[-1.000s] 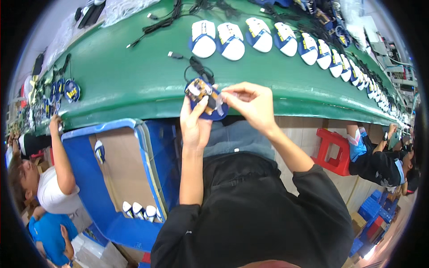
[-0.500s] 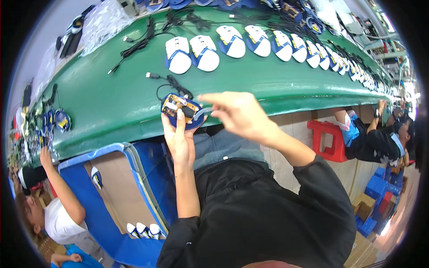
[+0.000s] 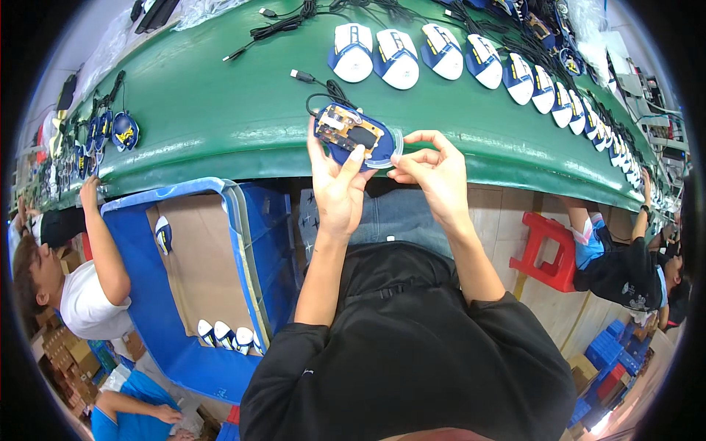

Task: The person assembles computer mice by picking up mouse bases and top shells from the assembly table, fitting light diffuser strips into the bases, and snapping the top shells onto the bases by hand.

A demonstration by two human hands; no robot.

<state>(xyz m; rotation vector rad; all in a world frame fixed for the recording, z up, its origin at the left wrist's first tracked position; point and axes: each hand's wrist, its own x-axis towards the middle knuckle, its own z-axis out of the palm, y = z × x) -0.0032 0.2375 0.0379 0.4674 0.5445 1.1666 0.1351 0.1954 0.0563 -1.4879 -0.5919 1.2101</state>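
Our left hand [image 3: 338, 198] grips the base [image 3: 384, 152] above the table's [image 3: 220, 117] near edge, thumb on top. Our right hand [image 3: 440, 175], fingers half curled, touches the clear strip [image 3: 398, 140] along its rim; we cannot tell if it grips.

R hand [image 3: 430, 173] is now pinching w/ bent fingers at the lower right rim of the blue mouse base [image 3: 384, 147], no longer stretching the index finger over it as a moment ago. The clear strip [image 3: 399, 140] is now curving along the rounded end, instead of sticking out loose. L thumb [image 3: 356, 154] is now resting below the dark part [image 3: 362, 135], prev. beside it.
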